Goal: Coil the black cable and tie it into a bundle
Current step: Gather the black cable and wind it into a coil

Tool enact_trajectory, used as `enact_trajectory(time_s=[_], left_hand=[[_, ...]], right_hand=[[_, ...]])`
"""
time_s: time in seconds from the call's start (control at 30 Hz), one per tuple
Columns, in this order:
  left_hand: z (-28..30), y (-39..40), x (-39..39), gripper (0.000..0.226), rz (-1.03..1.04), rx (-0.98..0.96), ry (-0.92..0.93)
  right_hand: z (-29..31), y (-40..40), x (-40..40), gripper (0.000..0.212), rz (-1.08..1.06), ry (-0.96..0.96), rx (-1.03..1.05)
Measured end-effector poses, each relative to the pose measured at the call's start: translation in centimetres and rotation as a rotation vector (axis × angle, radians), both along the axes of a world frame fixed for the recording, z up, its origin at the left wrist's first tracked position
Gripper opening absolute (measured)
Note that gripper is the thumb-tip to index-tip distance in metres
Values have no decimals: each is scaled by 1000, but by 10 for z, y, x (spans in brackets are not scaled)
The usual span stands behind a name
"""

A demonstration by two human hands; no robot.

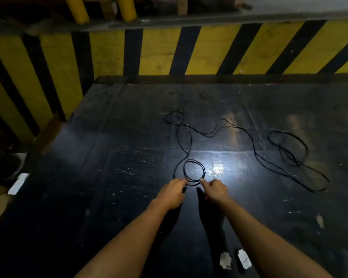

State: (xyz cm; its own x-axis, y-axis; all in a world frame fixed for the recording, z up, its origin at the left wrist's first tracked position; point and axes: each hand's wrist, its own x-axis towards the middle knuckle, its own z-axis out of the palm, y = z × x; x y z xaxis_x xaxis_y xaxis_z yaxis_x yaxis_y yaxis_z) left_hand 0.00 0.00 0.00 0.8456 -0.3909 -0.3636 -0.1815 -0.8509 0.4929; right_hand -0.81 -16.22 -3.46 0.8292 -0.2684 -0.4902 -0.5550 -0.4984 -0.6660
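A thin black cable sprawls over a dark shiny table. Near me it forms a small round coil of two or three turns. My left hand pinches the coil's near-left edge. My right hand pinches the near-right edge of the same coil. From the coil the cable runs up to a small loop at the far middle, then snakes right into loose, tangled loops at the table's right side. Both forearms reach in from the bottom of the view.
A yellow and black striped barrier stands behind and to the left of the table. Two scraps of white tape stick to the table near me. White paper and a dark object lie beyond the table's left edge.
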Motion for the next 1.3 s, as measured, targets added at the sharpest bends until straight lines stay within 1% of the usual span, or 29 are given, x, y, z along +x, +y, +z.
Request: enact_trajectory(time_s=[0.1, 0.2, 0.3, 0.4, 0.5, 0.57, 0.67, 0.73, 0.77, 0.83, 0.9, 0.93, 0.97, 1.0, 1.07, 1.1, 1.13, 1.17, 1.2, 1.27, 1.3], left_hand=[[-5, -2, 2, 36, 15, 60, -26], [-5, -2, 4, 31, 5, 106, -23], [-2, -3, 5, 24, -12, 145, -6], [-2, -4, 4, 25, -39, 184, 28], [1, -4, 1, 26, -44, 193, 87], [5, -2, 4, 17, -48, 199, 148], [23, 7, 17, 25, -39, 133, 207], [46, 13, 31, 33, 62, 16, 168], [60, 16, 40, 41, 134, -53, 123], [94, 20, 56, 67, 269, -201, 23], [129, 21, 67, 89, 275, -304, -50], [144, 20, 70, 93, 231, -327, -68], [158, 18, 70, 91, 176, -340, -90], [170, 15, 70, 82, 123, -351, -122], [192, 8, 66, 54, 65, -376, -211], [201, 5, 63, 39, 67, -388, -267], [210, 4, 60, 29, 91, -415, -328], [219, 4, 57, 25, 138, -473, -384], [228, 5, 53, 23, 195, -573, -421], [248, 9, 45, 20, 273, -765, -423], [258, 13, 40, 19, 282, -814, -397]], right_hand=[[-6, 3, 4, 52, 72, 11, -185], [0, 9, 6, 55, 80, 55, -236], [5, 10, 10, 47, 65, 92, -209], [5, 10, 6, 25, 81, 96, -186], [8, 11, 0, 18, 75, 32, -75], [16, 11, -5, 19, 81, -55, 16], [44, 7, -8, 22, 112, -243, 152], [71, 1, -6, 17, 165, -360, 192], [86, -3, -5, 15, 198, -413, 192], [117, -9, 1, 16, 277, -508, 156], [148, -13, 4, 19, 366, -602, 99], [164, -15, 5, 19, 404, -650, 82], [179, -16, 5, 19, 435, -696, 66], [194, -16, 5, 17, 454, -741, 52], [222, -19, 4, 15, 458, -819, 34], [234, -22, 2, 15, 451, -850, 32], [244, -26, 1, 15, 442, -874, 35], [254, -30, 0, 15, 430, -893, 37], [262, -35, -1, 16, 413, -906, 32], [272, -47, -1, 15, 347, -915, 21], [274, -53, -1, 15, 307, -912, 14]])
